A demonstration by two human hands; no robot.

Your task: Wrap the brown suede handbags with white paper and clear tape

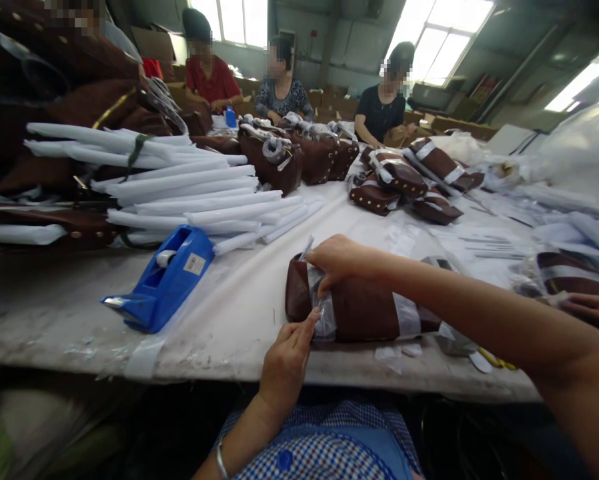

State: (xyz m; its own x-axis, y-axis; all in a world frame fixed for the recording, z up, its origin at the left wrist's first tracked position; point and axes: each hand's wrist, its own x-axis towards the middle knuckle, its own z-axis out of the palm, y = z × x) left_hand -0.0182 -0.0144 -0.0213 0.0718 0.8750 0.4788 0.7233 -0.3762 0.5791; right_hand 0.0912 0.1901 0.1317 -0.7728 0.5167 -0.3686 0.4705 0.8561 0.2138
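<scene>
A dark brown leather bag (364, 310) lies on its side on the table in front of me. Clear plastic film (325, 325) is wrapped around its left end, and a pale translucent band (408, 315) circles it farther right. My left hand (288, 350) is closed, its thumb and index fingertip together on the near part of the film. Over the bag's far edge, my right hand (335, 261) is closed on the film, its fingers bent around a strip that sticks up there. Exactly what lies under those fingers is partly hidden.
A blue tape dispenser (172, 280) stands at left, beside stacked white paper rolls (194, 180). Brown bags (279, 160) line the back; wrapped bags (399, 173) are piled at back right. Another person's hand (592, 310) is at far right. Several people work across the table.
</scene>
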